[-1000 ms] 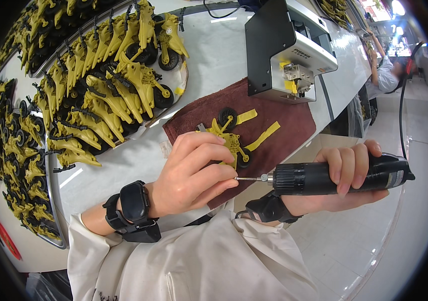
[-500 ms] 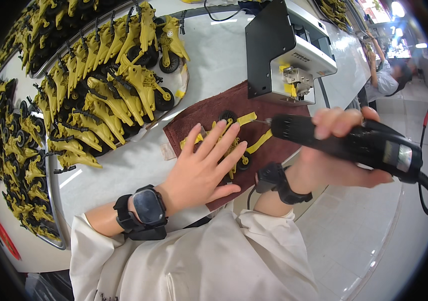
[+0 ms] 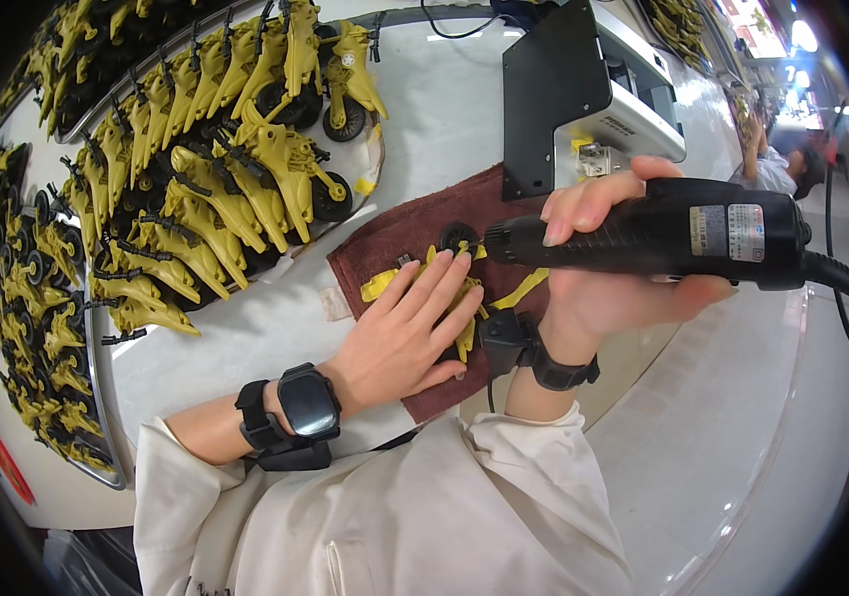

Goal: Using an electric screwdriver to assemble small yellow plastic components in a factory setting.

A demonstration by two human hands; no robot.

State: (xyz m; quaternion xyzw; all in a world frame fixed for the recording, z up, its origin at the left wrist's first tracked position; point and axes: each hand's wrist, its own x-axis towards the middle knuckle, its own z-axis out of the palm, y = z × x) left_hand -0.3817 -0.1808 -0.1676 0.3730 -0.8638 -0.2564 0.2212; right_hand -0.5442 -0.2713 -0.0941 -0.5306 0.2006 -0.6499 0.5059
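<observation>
My left hand [image 3: 389, 333] lies flat with its fingers stretched over a partly assembled yellow toy motorcycle [image 3: 377, 286] on a brown cloth [image 3: 370, 245]. A black wheel [image 3: 457, 236] shows just beyond the fingertips, while much of the toy is covered by the hand. A black corded electric screwdriver [image 3: 643, 238] is gripped in my right hand [image 3: 593, 298], held level with its nose close to the wheel. Whether its bit touches the toy cannot be made out. Under the screwdriver, a yellow strip-like part [image 3: 522, 288] rests on the cloth.
Yellow toy motorcycles [image 3: 216, 199] stand in rows on a tray to the left, with more in another tray [image 3: 111, 397]. Behind the cloth sits a black and silver machine [image 3: 558, 99]. The screwdriver's cord [image 3: 835, 273] runs right. Another person [image 3: 772, 164] is at the far right.
My right hand has brought the screwdriver leftward, its nose now beside the wheel, and levelled it. The left hand stays over the toy with its fingers drawn slightly closer together.
</observation>
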